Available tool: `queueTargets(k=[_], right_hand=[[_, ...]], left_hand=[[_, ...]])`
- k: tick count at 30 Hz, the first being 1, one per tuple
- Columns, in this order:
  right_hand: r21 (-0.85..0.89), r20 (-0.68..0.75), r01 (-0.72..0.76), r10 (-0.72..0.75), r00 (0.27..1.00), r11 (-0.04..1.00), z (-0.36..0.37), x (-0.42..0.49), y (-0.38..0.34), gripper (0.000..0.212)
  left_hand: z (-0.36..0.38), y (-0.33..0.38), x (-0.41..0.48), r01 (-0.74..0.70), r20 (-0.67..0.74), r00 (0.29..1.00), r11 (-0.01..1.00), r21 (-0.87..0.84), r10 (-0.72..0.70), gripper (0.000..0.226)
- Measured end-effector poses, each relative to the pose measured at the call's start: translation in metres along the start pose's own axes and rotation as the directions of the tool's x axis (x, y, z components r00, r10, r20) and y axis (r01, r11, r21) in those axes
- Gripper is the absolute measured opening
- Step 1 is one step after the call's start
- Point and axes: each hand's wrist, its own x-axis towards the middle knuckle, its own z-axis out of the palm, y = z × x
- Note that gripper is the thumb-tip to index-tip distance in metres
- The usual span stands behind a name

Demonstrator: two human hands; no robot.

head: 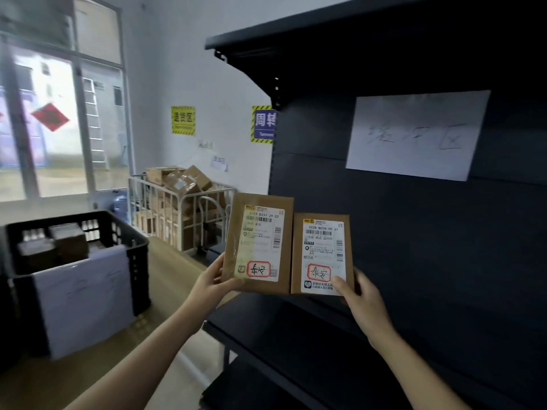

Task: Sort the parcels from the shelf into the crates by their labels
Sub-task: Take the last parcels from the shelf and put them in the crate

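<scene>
Each hand's grip holds one parcel by its bottom corner: left hand (pixel 211 281) on left parcel (pixel 259 242), right hand (pixel 362 297) on right parcel (pixel 322 254), above the shelf's (pixel 296 329) front edge. Such thin corner pinches could slip on the way to the crate (pixel 136 247).

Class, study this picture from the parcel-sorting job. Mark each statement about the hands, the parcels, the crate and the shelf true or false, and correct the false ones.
1. Each hand holds one parcel. True: left hand holds the left parcel, right hand the right parcel.
2. Both labels carry red-boxed handwriting. True.
3. The black crate is empty. False: boxes lie inside.
4. The parcels rest on the shelf. False: they are held up above it.
5. The paper sign is yellow. False: white.
</scene>
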Motion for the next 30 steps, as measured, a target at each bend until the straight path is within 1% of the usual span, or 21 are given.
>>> queueTargets(k=[2, 6, 9, 12, 14, 16, 19, 23, 26, 30], right_hand=[[0.008, 0.042, 0.005, -0.005, 0.999, 1.0, 0.031, -0.003, -0.007, 0.033], [0.043, 0.136, 0.03, -0.036, 0.99, 0.999, 0.096, -0.009, -0.022, 0.029], [0.079, 0.194, 0.054, -0.068, 0.979, 0.995, 0.141, -0.014, -0.031, 0.026], [0.103, 0.268, 0.062, -0.088, 0.959, 0.993, 0.191, -0.02, -0.04, 0.019], [0.118, 0.315, 0.071, -0.105, 0.943, 0.99, 0.223, -0.024, -0.046, 0.019], [0.139, 0.356, 0.077, -0.122, 0.926, 0.987, 0.252, -0.027, -0.052, 0.021], [0.179, 0.42, 0.073, -0.143, 0.896, 0.981, 0.295, -0.031, -0.061, 0.018], [0.204, 0.483, 0.085, -0.175, 0.858, 0.975, 0.345, -0.035, -0.072, 0.015], [0.237, 0.537, 0.088, -0.206, 0.818, 0.968, 0.38, -0.039, -0.079, 0.014], [0.253, 0.594, 0.09, -0.229, 0.771, 0.963, 0.424, -0.039, -0.088, 0.019]], left_hand=[[-0.031, 0.0, -0.013, 0.002, -0.04, 0.999, 1.0, 0.02, -0.002, 0.05], [-0.096, 0.002, -0.041, 0.031, -0.133, 0.991, 0.999, 0.037, -0.026, 0.051], [-0.138, 0.004, -0.063, 0.04, -0.179, 0.983, 0.997, 0.063, -0.028, 0.046], [-0.181, 0.006, -0.089, 0.041, -0.261, 0.965, 0.996, 0.075, -0.02, 0.044], [-0.207, 0.008, -0.105, 0.054, -0.309, 0.951, 0.994, 0.091, -0.023, 0.046], [-0.231, 0.008, -0.122, 0.072, -0.359, 0.933, 0.993, 0.09, -0.035, 0.047], [-0.263, 0.009, -0.144, 0.1, -0.445, 0.894, 0.991, 0.093, -0.049, 0.043], [-0.3, 0.011, -0.169, 0.142, -0.517, 0.853, 0.986, 0.089, -0.076, 0.048], [-0.324, 0.01, -0.184, 0.15, -0.572, 0.817, 0.985, 0.089, -0.073, 0.048], [-0.353, 0.009, -0.198, 0.166, -0.622, 0.778, 0.983, 0.079, -0.081, 0.046]])
